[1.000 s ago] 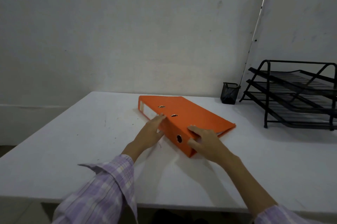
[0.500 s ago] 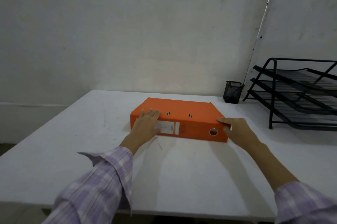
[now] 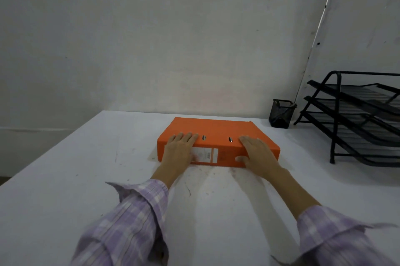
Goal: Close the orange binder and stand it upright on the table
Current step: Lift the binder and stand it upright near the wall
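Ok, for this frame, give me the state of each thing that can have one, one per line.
Binder: closed, lying flat on the table, spine toward the person, not yet upright.
Left hand: flat on the binder's left end, fingers over the top edge.
Right hand: flat on the right end, thumb on the spine.
Pen cup: upright; contents cannot be seen.
Tray rack: standing; what its tiers hold is unclear.

Dim, flat, greyish light; soft shadows of the arms fall on the table (image 3: 65, 179) toward the camera. Sleeves (image 3: 129, 222) at the bottom edge are blurred and stretched by wide-angle distortion. A faint orange glow tints the wall (image 3: 194, 49) behind the binder (image 3: 216, 129).
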